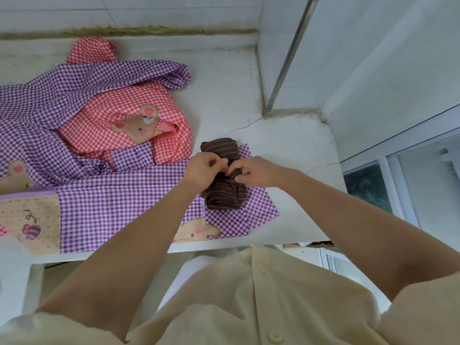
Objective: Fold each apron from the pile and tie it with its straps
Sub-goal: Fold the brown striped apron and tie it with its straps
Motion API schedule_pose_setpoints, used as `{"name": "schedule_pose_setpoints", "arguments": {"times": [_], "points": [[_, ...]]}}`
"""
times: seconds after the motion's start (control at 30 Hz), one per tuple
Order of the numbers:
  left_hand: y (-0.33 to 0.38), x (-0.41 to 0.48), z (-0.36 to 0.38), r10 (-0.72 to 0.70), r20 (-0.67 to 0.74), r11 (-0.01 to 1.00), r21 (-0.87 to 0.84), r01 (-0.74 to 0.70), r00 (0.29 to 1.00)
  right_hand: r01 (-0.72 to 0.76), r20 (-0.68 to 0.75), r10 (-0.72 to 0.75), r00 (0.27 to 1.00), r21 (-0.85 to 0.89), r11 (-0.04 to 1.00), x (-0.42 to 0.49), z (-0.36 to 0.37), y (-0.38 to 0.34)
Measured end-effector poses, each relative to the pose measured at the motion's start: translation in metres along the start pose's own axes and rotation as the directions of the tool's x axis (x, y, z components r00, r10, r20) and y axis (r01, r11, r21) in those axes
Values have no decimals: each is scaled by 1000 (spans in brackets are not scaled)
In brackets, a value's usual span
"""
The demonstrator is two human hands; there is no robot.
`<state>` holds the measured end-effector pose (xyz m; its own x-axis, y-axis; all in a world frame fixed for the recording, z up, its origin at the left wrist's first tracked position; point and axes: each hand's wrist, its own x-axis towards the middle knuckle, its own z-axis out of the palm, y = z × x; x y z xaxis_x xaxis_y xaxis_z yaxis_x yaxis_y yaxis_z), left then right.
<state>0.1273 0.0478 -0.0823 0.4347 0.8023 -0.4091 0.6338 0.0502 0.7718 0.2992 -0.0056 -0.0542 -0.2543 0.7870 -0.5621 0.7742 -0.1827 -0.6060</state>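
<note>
Brown striped apron (224,195) | my left hand (204,170), right hand (258,171) each pinch what seems its strap (235,173) | I should pull evenly, cinching knot mid-bundle

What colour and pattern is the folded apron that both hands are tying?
The folded apron is dark brown with thin pale stripes; the head view shows it.

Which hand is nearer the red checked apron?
Left. The left hand grips the brown striped apron at its edge facing the red checked apron; the right hand pinches the same bundle on the far side, farther away.
</note>
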Motion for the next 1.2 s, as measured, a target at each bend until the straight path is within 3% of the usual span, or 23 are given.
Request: {"name": "schedule_pose_setpoints", "arguments": {"times": [0.2, 0.4, 0.57, 0.8, 1.2], "points": [[-3, 2, 1, 65, 41, 997, 40, -67, 997, -28, -114, 31, 993, 28, 999, 8, -17, -11], [-6, 2, 4, 138, -25, 987, 81, -135, 990, 14, -261, 49, 964, 233, 972, 13, 4, -3], [-4, 2, 12, 113, -133, 981, 170, -90, 985, 41, -251, 48, 967, 338, 940, 9, 5, 5], [3, 1, 14, 52, -129, 986, 162, -30, 990, 51, -251, 72, 965, 452, 891, 7, 2, 16], [1, 1, 14, 81, -116, 984, 167, -61, 990, 93, -453, 79, 888, 345, 934, 16, 28, 18]]}}
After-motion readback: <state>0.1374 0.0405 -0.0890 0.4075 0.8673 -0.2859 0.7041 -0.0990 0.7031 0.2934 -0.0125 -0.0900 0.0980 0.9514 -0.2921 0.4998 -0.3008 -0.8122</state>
